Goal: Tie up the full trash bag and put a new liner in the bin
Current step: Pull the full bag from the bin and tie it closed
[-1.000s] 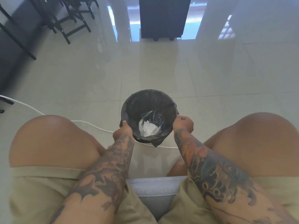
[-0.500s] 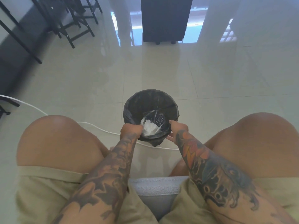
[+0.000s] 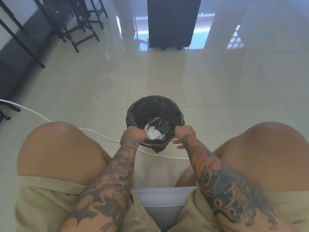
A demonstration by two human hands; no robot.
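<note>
Both the left hand (image 3: pixel 133 135) and right hand (image 3: pixel 184 133) grip the crinkled black trash bag (image 3: pixel 150 109).

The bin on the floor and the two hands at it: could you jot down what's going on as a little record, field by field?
bin: small round bin on the tiled floor, between the seated person's knees
liner: black trash bag lining it, near edge partly pulled up off the rim
contents: white crumpled paper at the bottom
left hand: left hand grips the bag's near-left edge
right hand: right hand pinches the bag's near-right edge, lower fingers spread
bag tied: not yet
nearby: white cable on the floor by the bin
</note>
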